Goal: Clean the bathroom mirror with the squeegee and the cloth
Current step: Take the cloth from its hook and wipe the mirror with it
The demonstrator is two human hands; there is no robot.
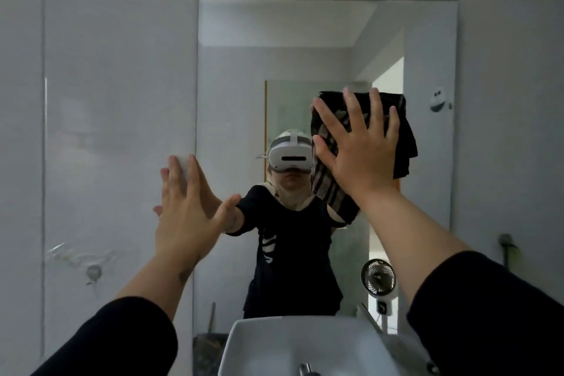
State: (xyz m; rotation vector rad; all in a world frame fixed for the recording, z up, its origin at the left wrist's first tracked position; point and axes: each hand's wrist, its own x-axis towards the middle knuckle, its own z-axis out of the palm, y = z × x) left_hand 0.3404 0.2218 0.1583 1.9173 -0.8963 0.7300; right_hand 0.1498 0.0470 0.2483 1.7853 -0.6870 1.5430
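The bathroom mirror (427, 40) hangs on the white wall above the sink. My right hand (358, 143) is spread flat and presses a dark cloth (404, 131) with a striped underside against the glass, right of centre. The cloth hangs down below my palm. My left hand (186, 201) lies flat with fingers apart against the mirror's left edge and the wall tile beside it, holding nothing. No squeegee is in view. The mirror reflects a person with a white headset and a black shirt.
A white sink (250, 342) with a chrome tap (305, 369) sits directly below the mirror. A metal wall hook (93, 273) is at lower left, and a small fitting (506, 241) is on the wall at right. A small fan (378, 278) shows in the reflection.
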